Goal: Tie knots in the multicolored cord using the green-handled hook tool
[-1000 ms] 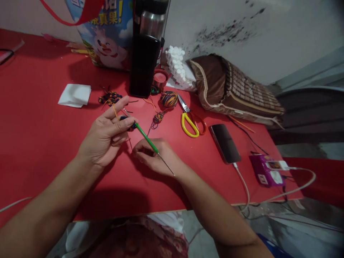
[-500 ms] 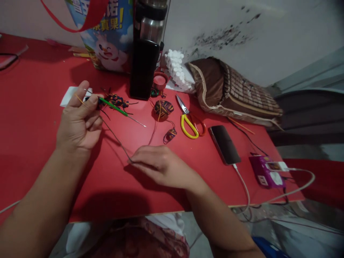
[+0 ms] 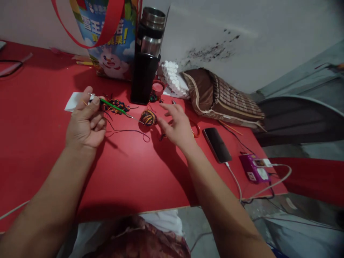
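Observation:
My left hand is closed on a green-handled crochet hook, with a metal end on each side. A bit of orange yarn shows at its fingers. A dark strand of yarn runs from this hand and lies loosely curled on the table. My right hand hovers with spread fingers just right of the multicoloured yarn ball, holding nothing. Beneath it the scissors are mostly hidden; part of an orange handle shows. Behind the hook lies a bunch of dark, multicoloured knotted yarn.
On the red table a black phone leans upright against a steel flask. A printed bag stands behind. Toward the right are a cabled phone, a purple box and a brown checked cushion.
My right hand has let go of the dark yarn strand and moved up and right, over the scissors. The strand has gone slack on the table. My left hand still holds the crochet hook.

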A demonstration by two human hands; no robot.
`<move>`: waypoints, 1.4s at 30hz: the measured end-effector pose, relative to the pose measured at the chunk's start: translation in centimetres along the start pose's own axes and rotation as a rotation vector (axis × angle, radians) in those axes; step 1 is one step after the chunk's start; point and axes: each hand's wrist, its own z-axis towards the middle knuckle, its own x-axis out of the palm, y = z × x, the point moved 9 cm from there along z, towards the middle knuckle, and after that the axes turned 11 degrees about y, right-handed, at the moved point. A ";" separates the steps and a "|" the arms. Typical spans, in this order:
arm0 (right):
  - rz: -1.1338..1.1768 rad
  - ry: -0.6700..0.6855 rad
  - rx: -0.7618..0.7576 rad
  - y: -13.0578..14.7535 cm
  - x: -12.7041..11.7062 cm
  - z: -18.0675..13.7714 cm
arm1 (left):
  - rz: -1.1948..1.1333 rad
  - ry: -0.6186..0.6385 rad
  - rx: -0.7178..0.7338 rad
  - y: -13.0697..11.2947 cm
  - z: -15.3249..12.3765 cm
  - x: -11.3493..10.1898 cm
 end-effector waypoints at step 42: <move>-0.186 0.431 -0.208 3.0 7.3 -4.7 | -0.413 0.144 -0.160 0.6 -2.3 3.0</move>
